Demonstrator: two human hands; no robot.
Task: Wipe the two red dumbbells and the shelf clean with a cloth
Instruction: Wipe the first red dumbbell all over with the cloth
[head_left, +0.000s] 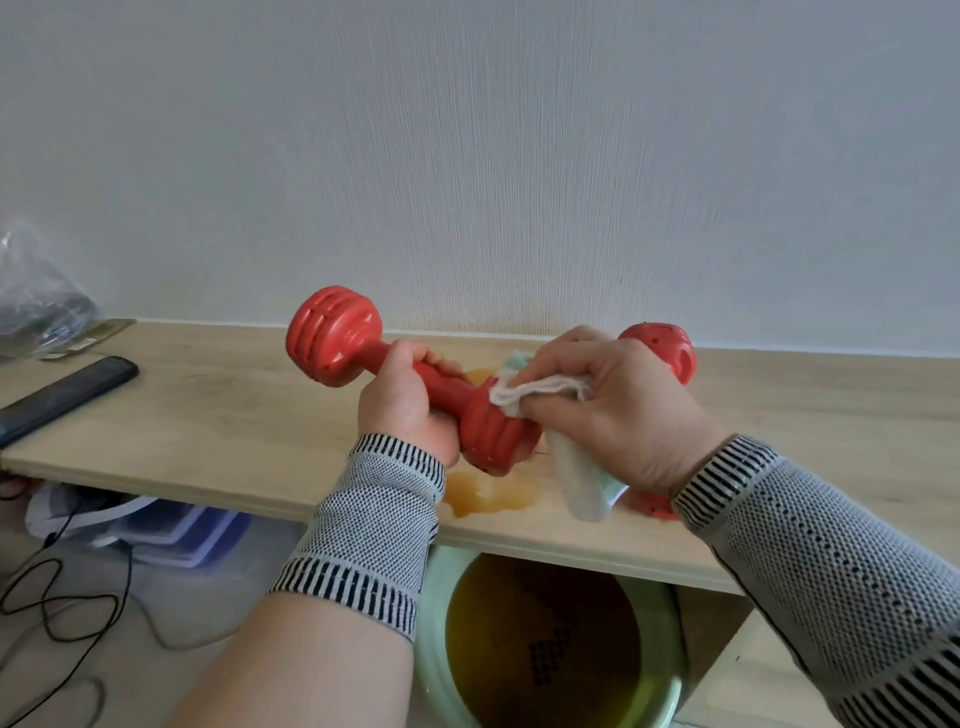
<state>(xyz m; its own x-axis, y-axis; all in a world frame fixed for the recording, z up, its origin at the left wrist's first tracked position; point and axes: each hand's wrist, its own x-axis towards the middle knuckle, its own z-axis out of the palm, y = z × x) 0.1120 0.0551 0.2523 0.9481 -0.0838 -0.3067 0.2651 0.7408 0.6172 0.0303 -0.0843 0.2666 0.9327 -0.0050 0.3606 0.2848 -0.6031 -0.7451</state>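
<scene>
My left hand grips the handle of a red dumbbell, holding it above the light wooden shelf. My right hand holds a white cloth pressed against the dumbbell's near head, and the cloth's loose end hangs down below the hand. A second red dumbbell lies on the shelf behind my right hand, mostly hidden by it. A brownish wet stain spreads on the shelf under the held dumbbell.
A black remote lies at the shelf's left end, beside a clear plastic bag. Below the shelf stand a green basin of brownish water, plastic boxes and black cables. A white wall rises behind.
</scene>
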